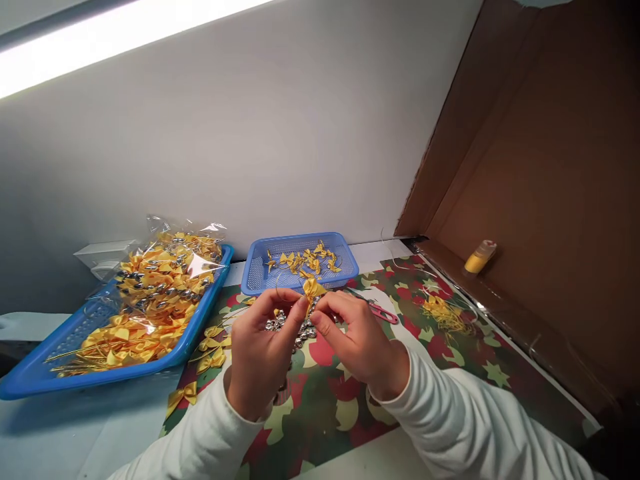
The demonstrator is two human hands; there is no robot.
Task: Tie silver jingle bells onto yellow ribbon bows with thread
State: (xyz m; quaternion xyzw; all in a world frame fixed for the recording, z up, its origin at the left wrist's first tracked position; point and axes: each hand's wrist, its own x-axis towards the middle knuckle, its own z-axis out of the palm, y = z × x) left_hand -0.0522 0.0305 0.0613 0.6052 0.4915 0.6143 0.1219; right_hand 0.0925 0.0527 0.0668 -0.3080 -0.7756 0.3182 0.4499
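A yellow ribbon bow [313,288] stands up between my two hands, over the middle of the mat. The thumb and fingers of my left hand [265,343] are closed on its lower left side. My right hand [357,341] is pinched just right of the bow; what lies between its fingertips is too small to tell. Below and behind the fingers lies a pile of small silver bells [299,343], partly hidden by both hands. Several loose yellow bows [213,360] rest left of my left hand.
A large blue basket [187,347] on the left holds yellow bows and a clear bag. Behind my hands, a smaller blue basket [257,270] contains finished-looking bows. Pink-handled scissors [384,313], yellow thread scraps [447,315] and a yellow spool [479,258] are at right, beside a cardboard wall [540,200].
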